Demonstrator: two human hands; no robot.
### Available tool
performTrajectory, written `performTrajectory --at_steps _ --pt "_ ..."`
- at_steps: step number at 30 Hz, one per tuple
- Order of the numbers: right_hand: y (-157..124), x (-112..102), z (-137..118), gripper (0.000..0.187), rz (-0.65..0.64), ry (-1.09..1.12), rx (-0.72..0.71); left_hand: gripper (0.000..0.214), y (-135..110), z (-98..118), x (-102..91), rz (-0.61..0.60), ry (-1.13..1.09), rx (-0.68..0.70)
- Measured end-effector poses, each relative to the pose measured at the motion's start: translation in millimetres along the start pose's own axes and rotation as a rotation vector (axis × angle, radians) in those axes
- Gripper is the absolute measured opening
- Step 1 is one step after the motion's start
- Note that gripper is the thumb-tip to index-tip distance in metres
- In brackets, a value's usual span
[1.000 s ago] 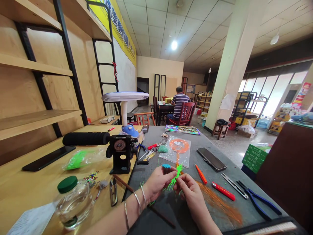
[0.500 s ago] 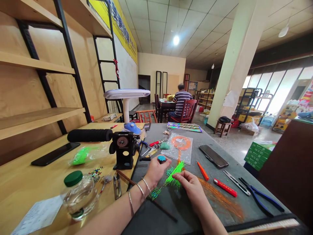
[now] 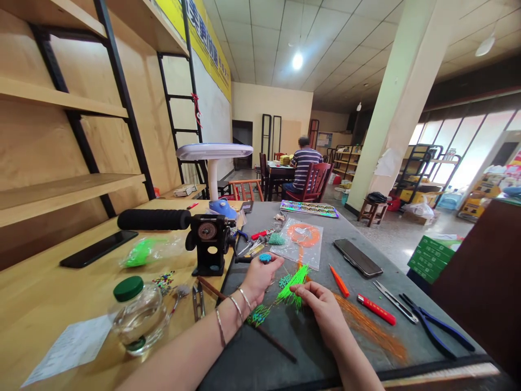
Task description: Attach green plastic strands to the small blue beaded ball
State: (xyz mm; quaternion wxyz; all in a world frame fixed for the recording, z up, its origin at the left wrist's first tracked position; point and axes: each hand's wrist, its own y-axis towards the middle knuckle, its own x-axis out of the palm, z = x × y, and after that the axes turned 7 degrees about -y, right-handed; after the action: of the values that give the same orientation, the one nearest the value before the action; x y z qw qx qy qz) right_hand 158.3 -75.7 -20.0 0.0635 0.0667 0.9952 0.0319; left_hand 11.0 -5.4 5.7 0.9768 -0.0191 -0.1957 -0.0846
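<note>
My left hand (image 3: pixel 257 278) pinches a small blue-green bundle (image 3: pixel 266 257) at its fingertips, close to the black hand-crank machine (image 3: pixel 208 243). My right hand (image 3: pixel 321 308) rests on the grey table (image 3: pixel 285 353) with its fingers closed on a bunch of neon green strands (image 3: pixel 292 284). A second blue-green bundle (image 3: pixel 259 315) lies under my left wrist, and another small one (image 3: pixel 284 281) sits between my hands.
Orange strands (image 3: pixel 366 331) spread to the right of my right hand. An orange pen (image 3: pixel 338 281), a red knife (image 3: pixel 376 309), tweezers (image 3: pixel 395 302), blue pliers (image 3: pixel 437 330) and a phone (image 3: pixel 357 257) lie further right. A glass jar (image 3: pixel 137 317) stands left. A person sits far back.
My left hand has moved away from the right, up toward the machine, carrying the blue-green bundle. The right hand stays on the green strands. The view has shifted slightly.
</note>
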Motion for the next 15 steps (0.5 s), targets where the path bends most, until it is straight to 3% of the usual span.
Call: performTrajectory --at_steps 5,8,11,15 --pt "-1.5 -0.4 -3.7 0.034 -0.007 -0.015 -0.017 0.041 -2.3 -0.4 -0.6 -0.043 -0.025 -0.049" --pt "-3.4 -0.3 -11.7 0.041 0.081 -0.029 -0.059 0.04 -10.6 1.4 4.0 -0.105 0.011 -0.074" --pt "-4.6 0.5 -16.8 0.047 0.118 0.018 -0.099 0.037 -20.9 1.8 11.3 -0.155 0.085 0.007" --pt "-5.0 1.8 -13.5 0.045 -0.01 0.108 -0.042 0.032 -28.7 -1.0 17.2 -0.185 0.15 0.132"
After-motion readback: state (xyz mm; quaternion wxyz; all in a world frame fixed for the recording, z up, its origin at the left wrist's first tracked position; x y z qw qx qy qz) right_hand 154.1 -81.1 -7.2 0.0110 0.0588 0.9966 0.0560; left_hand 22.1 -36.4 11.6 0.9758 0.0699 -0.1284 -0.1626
